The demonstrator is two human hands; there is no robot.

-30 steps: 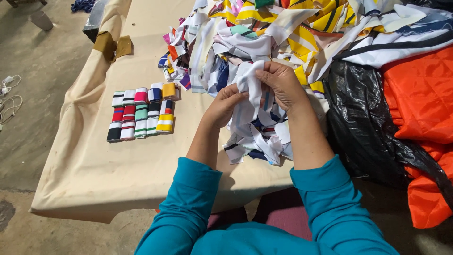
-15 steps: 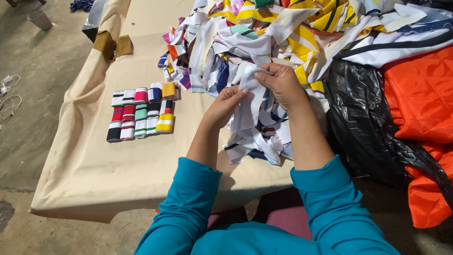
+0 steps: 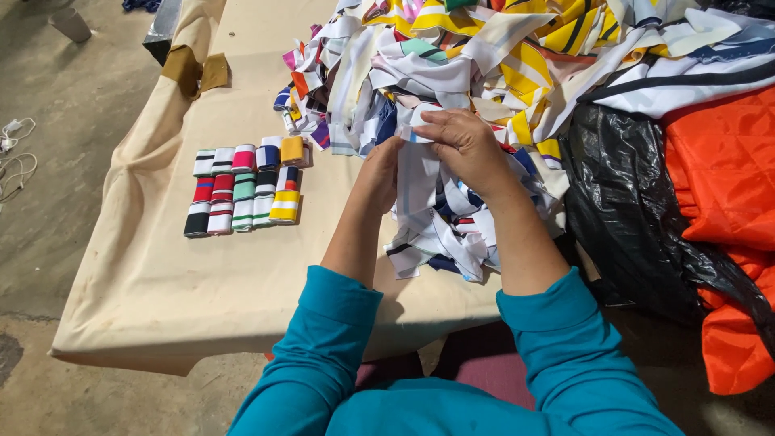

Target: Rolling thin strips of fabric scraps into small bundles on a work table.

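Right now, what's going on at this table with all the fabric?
A person in teal sleeves holds a white striped fabric strip between the left hand and right hand, above a loose heap of multicoloured striped fabric strips. To the left, small folded striped bands lie in two neat rows on the beige cloth-covered table. A black plastic bag and orange quilted fabric sit at the right.

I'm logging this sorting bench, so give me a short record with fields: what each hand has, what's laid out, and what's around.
left hand: fingers on a white fabric strip
right hand: pinching the top of the same strip
sorted row: folded striped bands in two neat rows, left of the hands
heap: loose striped strips piled behind the hands
table cover: beige cloth
right side: black plastic bag, orange quilted fabric
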